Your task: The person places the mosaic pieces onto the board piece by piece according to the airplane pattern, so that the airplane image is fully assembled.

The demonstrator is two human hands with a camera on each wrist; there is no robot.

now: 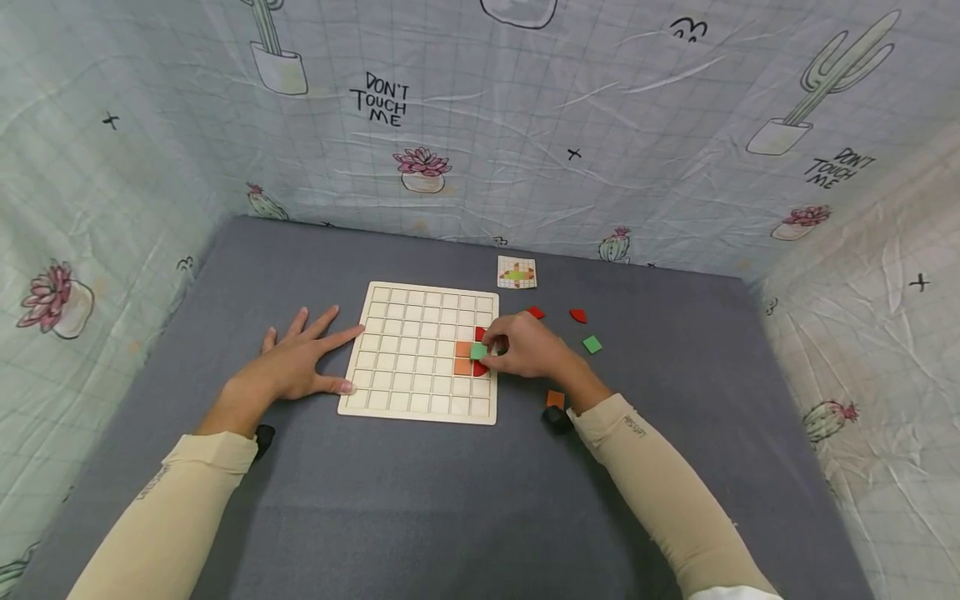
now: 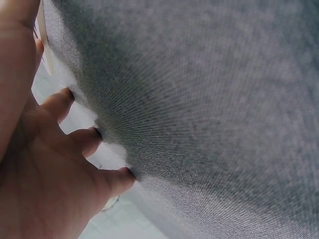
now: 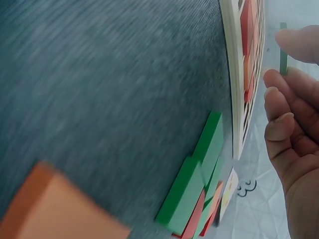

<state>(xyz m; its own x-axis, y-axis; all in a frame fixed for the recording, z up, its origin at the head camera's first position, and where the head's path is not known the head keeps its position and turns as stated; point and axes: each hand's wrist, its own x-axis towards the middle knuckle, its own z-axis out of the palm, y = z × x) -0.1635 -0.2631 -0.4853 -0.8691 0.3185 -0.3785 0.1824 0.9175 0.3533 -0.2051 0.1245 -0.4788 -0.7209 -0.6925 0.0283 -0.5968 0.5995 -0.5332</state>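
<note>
A pale wooden grid board [image 1: 412, 350] lies on the grey table. My left hand [image 1: 296, 367] is spread at its left side, thumb and index fingertip at the edge; in the left wrist view the other fingertips rest on the cloth. Over the board's right columns, my right hand [image 1: 525, 346] pinches a thin green square tile [image 3: 283, 55] between thumb and fingers. The right wrist view shows that tile held above the board. Beside and under it sit two orange square tiles [image 1: 463, 367] and red pieces [image 1: 481, 368], partly covered by the fingers.
Right of the board lie loose red rounded pieces [image 1: 577, 316], a green tile [image 1: 592, 344] and an orange tile [image 1: 555, 399] close to the right wrist. A small pattern card [image 1: 517, 272] is behind the board. Printed cloth [image 1: 480, 125] hangs around the table.
</note>
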